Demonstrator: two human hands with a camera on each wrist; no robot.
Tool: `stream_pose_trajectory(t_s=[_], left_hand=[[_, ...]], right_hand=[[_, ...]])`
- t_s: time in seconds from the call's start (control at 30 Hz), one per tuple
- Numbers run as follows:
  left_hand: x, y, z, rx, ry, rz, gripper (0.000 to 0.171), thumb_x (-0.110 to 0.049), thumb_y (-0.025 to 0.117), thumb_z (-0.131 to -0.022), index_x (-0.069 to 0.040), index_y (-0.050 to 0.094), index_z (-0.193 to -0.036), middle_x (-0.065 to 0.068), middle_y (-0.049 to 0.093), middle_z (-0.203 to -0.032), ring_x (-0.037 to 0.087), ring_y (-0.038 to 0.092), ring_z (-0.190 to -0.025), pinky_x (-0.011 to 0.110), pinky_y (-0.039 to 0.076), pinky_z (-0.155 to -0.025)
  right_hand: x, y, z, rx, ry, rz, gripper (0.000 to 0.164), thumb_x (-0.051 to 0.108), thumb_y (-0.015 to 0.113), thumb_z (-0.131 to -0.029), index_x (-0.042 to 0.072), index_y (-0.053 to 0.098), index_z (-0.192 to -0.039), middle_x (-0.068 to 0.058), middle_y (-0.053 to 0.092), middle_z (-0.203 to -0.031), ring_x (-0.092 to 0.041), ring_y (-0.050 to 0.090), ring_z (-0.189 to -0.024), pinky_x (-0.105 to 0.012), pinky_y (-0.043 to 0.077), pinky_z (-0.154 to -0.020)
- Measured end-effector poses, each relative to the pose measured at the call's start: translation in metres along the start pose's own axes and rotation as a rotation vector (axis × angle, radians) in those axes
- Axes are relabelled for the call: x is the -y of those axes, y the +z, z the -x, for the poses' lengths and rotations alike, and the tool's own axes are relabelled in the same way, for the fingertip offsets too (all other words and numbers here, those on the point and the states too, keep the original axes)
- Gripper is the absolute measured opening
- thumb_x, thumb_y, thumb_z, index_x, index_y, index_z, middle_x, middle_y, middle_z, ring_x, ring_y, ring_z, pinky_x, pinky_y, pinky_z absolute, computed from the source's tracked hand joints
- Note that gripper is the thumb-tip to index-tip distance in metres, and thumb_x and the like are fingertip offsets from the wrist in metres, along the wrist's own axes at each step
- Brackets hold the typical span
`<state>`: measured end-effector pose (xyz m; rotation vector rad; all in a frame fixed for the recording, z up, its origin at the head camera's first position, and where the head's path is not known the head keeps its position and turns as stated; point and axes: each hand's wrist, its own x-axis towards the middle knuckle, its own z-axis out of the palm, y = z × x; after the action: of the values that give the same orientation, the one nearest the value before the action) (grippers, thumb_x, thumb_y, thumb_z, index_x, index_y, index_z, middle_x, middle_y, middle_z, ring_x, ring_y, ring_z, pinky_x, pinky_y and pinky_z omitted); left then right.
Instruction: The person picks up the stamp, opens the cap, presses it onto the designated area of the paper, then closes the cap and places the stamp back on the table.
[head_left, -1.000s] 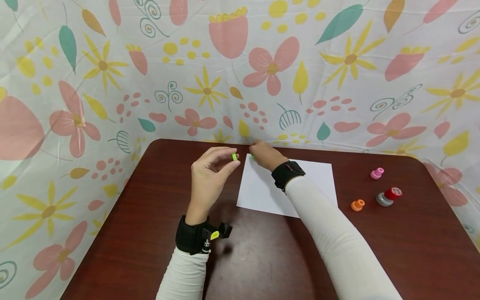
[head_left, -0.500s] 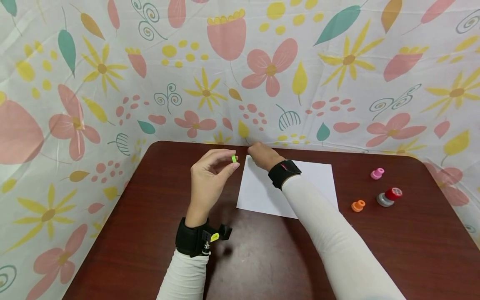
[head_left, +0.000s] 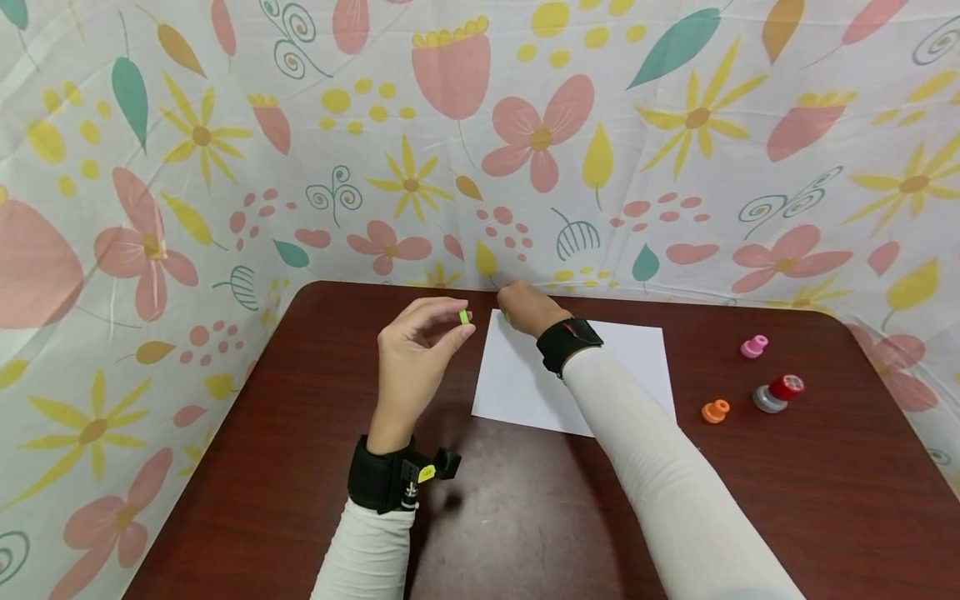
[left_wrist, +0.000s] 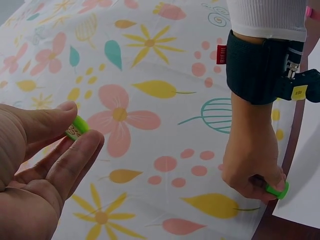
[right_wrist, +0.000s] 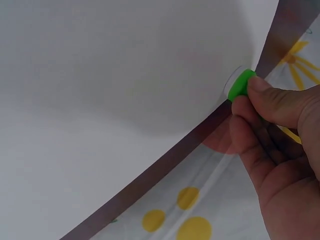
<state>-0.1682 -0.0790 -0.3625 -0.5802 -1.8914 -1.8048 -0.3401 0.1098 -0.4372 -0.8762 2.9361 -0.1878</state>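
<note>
In the head view my left hand (head_left: 416, 354) is raised left of the white paper (head_left: 540, 392). Its thumb and fingertips pinch a small bright green cap (left_wrist: 77, 128) with a printed end. My right hand (head_left: 528, 308) is over the paper's far left corner. It pinches a small green toy stamp (right_wrist: 241, 84) between thumb and fingers. The stamp's round, pale-rimmed end is turned toward the paper, right at the corner in the right wrist view. In the head view the hand hides most of the stamp.
On the right of the brown table (head_left: 300, 467) stand a pink stamp (head_left: 753, 347), an orange stamp (head_left: 716, 411) and a red-topped stamp with a grey base (head_left: 780, 393). A flower-print cloth (head_left: 450, 192) hangs behind the table and along its left.
My right hand shifts slightly at the paper's corner; the green stamp shows a second ago, is hidden half a second ago, and shows again now. My left hand stays almost still with the cap.
</note>
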Motion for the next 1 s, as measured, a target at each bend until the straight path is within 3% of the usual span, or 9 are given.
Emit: stream_pose_trajectory(t_s=[0.1, 0.5, 0.83, 1.0], left_hand=[[0.0000, 0.0004, 0.0007, 0.006, -0.003, 0.000, 0.026, -0.002, 0.081, -0.088, -0.002, 0.078, -0.113, 0.013, 0.072, -0.112, 0.022, 0.070, -0.100, 0.026, 0.063, -0.080], [-0.0010, 0.0004, -0.0011, -0.004, -0.016, 0.009, 0.026, -0.001, 0.081, -0.087, -0.002, 0.078, -0.113, 0.014, 0.071, -0.111, 0.021, 0.071, -0.101, 0.028, 0.063, -0.081], [-0.0007, 0.0022, -0.0001, -0.002, -0.018, 0.011, 0.025, -0.003, 0.081, -0.088, -0.002, 0.078, -0.113, 0.012, 0.071, -0.112, 0.022, 0.070, -0.101, 0.026, 0.063, -0.081], [-0.0004, 0.0019, -0.0005, -0.004, -0.019, 0.000, 0.025, -0.002, 0.081, -0.087, -0.003, 0.079, -0.113, 0.013, 0.072, -0.111, 0.021, 0.070, -0.100, 0.026, 0.063, -0.080]], right_hand=[[0.0007, -0.0007, 0.0008, -0.003, 0.019, -0.041, 0.027, -0.006, 0.061, -0.095, 0.006, 0.065, -0.072, -0.001, 0.052, -0.066, -0.017, 0.046, -0.063, -0.029, 0.038, -0.057], [0.0002, 0.0058, 0.0027, -0.075, 0.011, -0.026, 0.017, -0.007, 0.063, -0.094, 0.001, 0.073, -0.084, -0.012, 0.071, -0.087, -0.025, 0.064, -0.080, -0.036, 0.052, -0.070], [-0.0008, 0.0049, 0.0017, -0.061, 0.015, -0.047, 0.022, -0.007, 0.062, -0.094, 0.003, 0.070, -0.076, -0.009, 0.067, -0.079, -0.021, 0.057, -0.072, -0.033, 0.046, -0.064], [-0.0022, 0.0040, 0.0026, -0.060, 0.004, -0.059, 0.019, -0.007, 0.063, -0.093, 0.002, 0.073, -0.080, -0.011, 0.071, -0.084, -0.022, 0.062, -0.076, -0.032, 0.050, -0.066]])
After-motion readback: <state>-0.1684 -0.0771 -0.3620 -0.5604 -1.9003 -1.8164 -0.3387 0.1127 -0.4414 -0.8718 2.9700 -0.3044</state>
